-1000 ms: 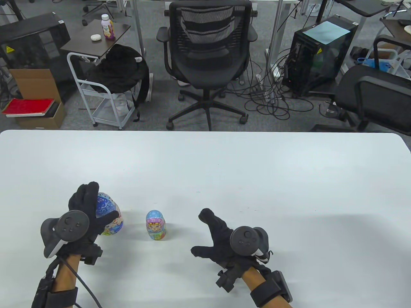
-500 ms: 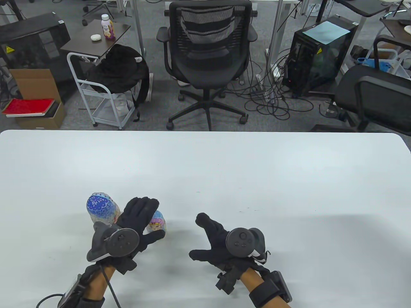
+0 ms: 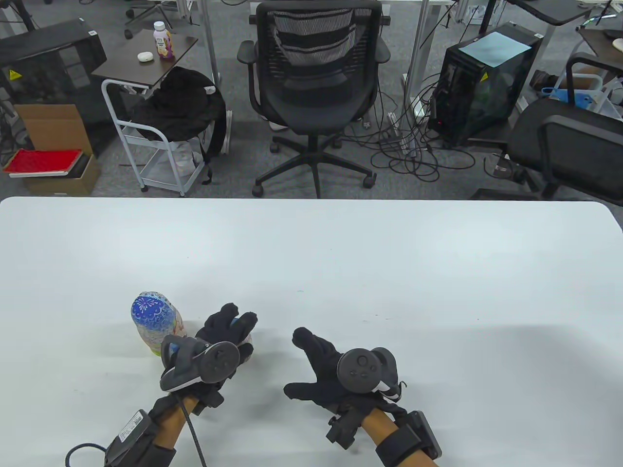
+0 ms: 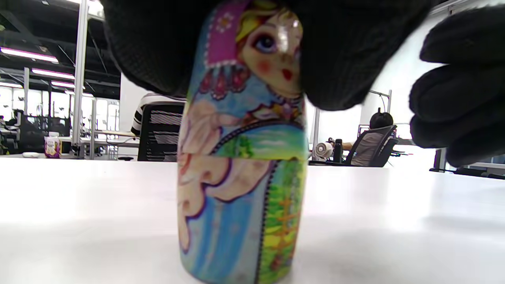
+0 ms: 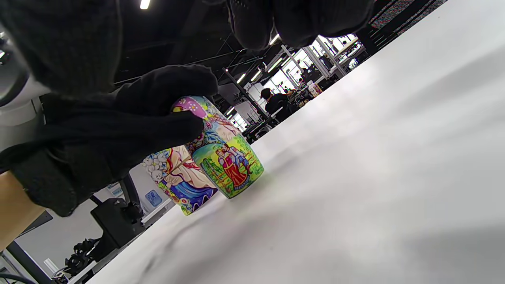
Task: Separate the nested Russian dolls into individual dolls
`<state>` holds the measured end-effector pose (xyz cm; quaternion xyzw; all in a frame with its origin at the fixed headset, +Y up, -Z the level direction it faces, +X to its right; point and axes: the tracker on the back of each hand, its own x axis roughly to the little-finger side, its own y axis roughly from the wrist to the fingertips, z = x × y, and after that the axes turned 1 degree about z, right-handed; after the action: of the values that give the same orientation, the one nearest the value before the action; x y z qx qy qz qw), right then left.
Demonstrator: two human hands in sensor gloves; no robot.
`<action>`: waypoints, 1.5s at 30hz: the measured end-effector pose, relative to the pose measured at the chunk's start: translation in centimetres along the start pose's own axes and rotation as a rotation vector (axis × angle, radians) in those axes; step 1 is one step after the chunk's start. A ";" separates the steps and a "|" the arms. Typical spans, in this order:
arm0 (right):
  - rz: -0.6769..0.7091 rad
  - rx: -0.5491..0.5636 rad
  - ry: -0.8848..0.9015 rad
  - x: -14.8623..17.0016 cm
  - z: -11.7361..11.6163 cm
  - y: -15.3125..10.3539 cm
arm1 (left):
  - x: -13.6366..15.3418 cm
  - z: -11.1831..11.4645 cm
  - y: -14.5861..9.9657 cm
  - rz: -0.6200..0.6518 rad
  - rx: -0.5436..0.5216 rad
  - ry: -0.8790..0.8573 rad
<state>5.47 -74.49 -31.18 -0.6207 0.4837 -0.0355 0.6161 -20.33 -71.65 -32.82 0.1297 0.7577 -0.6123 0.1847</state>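
Observation:
A small painted doll (image 4: 244, 177) stands upright on the white table (image 3: 340, 253). My left hand (image 3: 233, 327) curls over its head from above and grips it; the fingers (image 4: 150, 51) and thumb wrap the upper half. In the table view the glove hides most of this doll. The larger doll (image 3: 152, 321), with a blue patterned top, stands free just left of that hand. Both dolls, small (image 5: 229, 161) and large (image 5: 181, 185), show side by side in the right wrist view. My right hand (image 3: 302, 362) hovers to the right, fingers spread, holding nothing.
A black office chair (image 3: 316, 73) stands beyond the table's far edge, with a white cart (image 3: 160, 146) and a computer tower (image 3: 482, 82) on the floor behind. White tabletop stretches to the right and far side of the hands.
My left hand has let go of the large doll, moved right and closed over the small doll's head. My right hand has drifted slightly left, still spread.

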 end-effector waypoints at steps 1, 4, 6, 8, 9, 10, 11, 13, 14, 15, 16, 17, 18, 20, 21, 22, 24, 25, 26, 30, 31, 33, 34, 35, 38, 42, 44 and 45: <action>0.002 0.000 -0.004 0.0 0.0 0.0 | 0.1 0.1 0.0 -0.005 -0.004 -0.022; 0.003 -0.002 -0.011 -0.1 -0.1 0.0 | 0.3 0.1 0.0 -0.014 -0.035 -0.071; -0.004 -0.007 -0.014 0.0 -0.1 0.1 | 0.6 0.0 0.0 -0.012 -0.060 -0.088; -0.009 -0.009 -0.016 0.0 -0.2 0.1 | 0.9 -0.3 -0.1 -0.002 -0.091 -0.108; -0.010 -0.009 -0.016 0.0 -0.2 0.1 | 0.9 -0.4 -0.2 -0.004 -0.098 -0.127; -0.010 -0.009 -0.015 0.0 -0.2 0.1 | 0.9 -0.8 -0.4 -0.008 -0.107 -0.139; -0.009 -0.010 -0.012 0.0 -0.3 0.2 | 0.9 -1.2 -0.5 0.000 -0.122 -0.150; -0.011 -0.018 -0.008 -0.1 -0.4 0.2 | 0.6 -2.1 -0.6 0.017 -0.148 -0.204; -0.014 -0.027 -0.009 -0.2 -0.6 0.3 | 0.3 -2.5 -0.7 0.034 -0.162 -0.232; -0.017 -0.035 -0.020 -0.2 -0.7 0.4 | 0.0 -3.0 -0.8 0.049 -0.175 -0.267; -0.020 -0.037 -0.030 -0.3 -0.8 0.4 | -0.3 -3.4 -1.0 0.067 -0.184 -0.297; -0.020 -0.039 -0.039 -0.4 -0.8 0.4 | -0.6 -3.8 -1.1 0.097 -0.199 -0.321; -0.019 -0.039 -0.039 -0.4 -0.9 0.4 | -1.0 -4.2 -1.3 0.125 -0.216 -0.345; -0.021 -0.032 -0.021 -0.6 -0.9 0.4 | -1.8 -4.8 -1.7 0.163 -0.240 -0.392; -0.020 -0.032 -0.021 -0.7 -0.9 0.4 | -2.2 -4.9 -1.8 0.178 -0.246 -0.409; -0.017 -0.036 -0.018 -0.9 -1.0 0.4 | -2.6 -5.1 -2.0 0.197 -0.249 -0.437; -0.012 -0.045 -0.013 -1.0 -1.2 0.5 | -3.3 -5.1 -2.0 0.237 -0.254 -0.471; -0.007 -0.049 -0.011 -1.1 -1.4 0.4 | -3.7 -5.1 -2.0 0.251 -0.252 -0.487; -0.002 -0.053 -0.010 -1.2 -1.5 0.4 | -3.9 -5.0 -2.1 0.261 -0.252 -0.493; 0.007 -0.024 -0.017 -1.4 -1.5 0.4 | -4.7 -4.9 -2.4 0.305 -0.267 -0.497; 0.015 -0.011 -0.027 -1.4 -1.5 0.4 | -4.9 -5.0 -2.4 0.314 -0.276 -0.494; 0.028 -0.005 -0.026 -1.4 -1.4 0.4 | -5.1 -5.2 -2.3 0.341 -0.257 -0.483; 0.041 -0.011 -0.009 -1.3 -1.4 0.4 | -5.2 -5.4 -2.3 0.346 -0.248 -0.487; 0.045 -0.025 0.026 -1.3 -1.3 0.5 | -5.1 -5.6 -2.4 0.360 -0.234 -0.507; 0.059 -0.077 0.123 -1.4 -1.1 0.6 | -4.8 -6.1 -2.5 0.384 -0.215 -0.554; 0.064 -0.087 0.123 -1.5 -1.1 0.7 | -4.1 -6.6 -2.7 0.387 -0.218 -0.606; 0.063 -0.101 0.104 -1.3 -1.3 0.6 | -3.7 -7.1 -3.0 0.383 -0.238 -0.620; 0.064 -0.097 0.089 -1.2 -1.3 0.6 | -3.5 -7.4 -3.2 0.377 -0.243 -0.619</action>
<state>3.67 -74.54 -30.70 -0.6320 0.5313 -0.0201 0.5639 -19.43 -65.03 -27.13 0.0529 0.6958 -0.4836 0.5284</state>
